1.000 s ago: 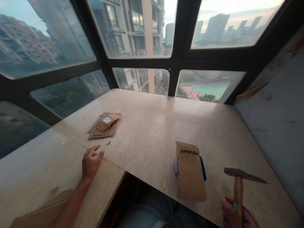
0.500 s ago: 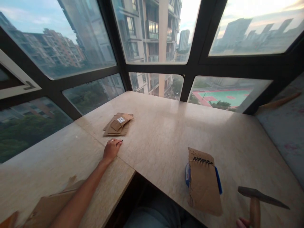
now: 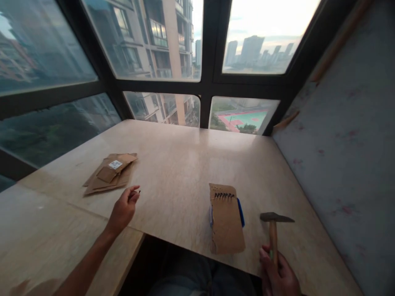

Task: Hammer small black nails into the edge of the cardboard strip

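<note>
Left hand (image 3: 123, 209) raised just above the stone tabletop (image 3: 185, 164), fingers curled, thumb and forefinger pinched on a small dark nail (image 3: 138, 191) whose tip sticks out past the fingertips; nail off the surface, near the tabletop's left seam. Right hand (image 3: 279, 275) at the bottom edge of view, fingers wrapped around the wooden handle of a hammer (image 3: 273, 232); hammer upright, dark metal head level and above the tabletop, just right of the cardboard piece (image 3: 226, 224). Cardboard piece lies flat near the front edge, a row of dark nails (image 3: 224, 195) standing in its top end; a blue-and-white object (image 3: 240, 211) peeks out from under both its sides. Stack of brown cardboard scraps (image 3: 109, 172) with a white label lies left, beyond the left hand, apart from it; windows (image 3: 154, 41) behind the tabletop; person's lap below the edge.
</note>
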Demonstrator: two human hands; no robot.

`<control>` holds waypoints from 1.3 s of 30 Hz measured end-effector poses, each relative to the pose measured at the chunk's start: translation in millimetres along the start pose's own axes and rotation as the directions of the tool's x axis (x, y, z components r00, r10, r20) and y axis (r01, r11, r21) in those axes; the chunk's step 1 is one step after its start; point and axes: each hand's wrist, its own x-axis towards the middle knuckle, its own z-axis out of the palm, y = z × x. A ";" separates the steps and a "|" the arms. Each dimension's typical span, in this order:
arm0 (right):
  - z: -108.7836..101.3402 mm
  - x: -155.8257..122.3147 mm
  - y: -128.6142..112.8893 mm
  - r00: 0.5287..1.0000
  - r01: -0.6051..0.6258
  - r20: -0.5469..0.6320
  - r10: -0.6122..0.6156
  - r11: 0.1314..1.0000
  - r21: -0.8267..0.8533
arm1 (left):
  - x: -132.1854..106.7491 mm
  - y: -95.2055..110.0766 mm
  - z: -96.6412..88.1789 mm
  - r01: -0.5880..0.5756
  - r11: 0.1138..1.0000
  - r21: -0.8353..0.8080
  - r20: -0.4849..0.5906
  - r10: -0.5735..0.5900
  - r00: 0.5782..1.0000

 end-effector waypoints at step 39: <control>-2.0 11.6 4.9 0.999 -0.001 0.050 -0.007 0.989 0.151 | -29.8 177.5 100.5 -0.213 0.880 -0.425 0.243 0.337 0.909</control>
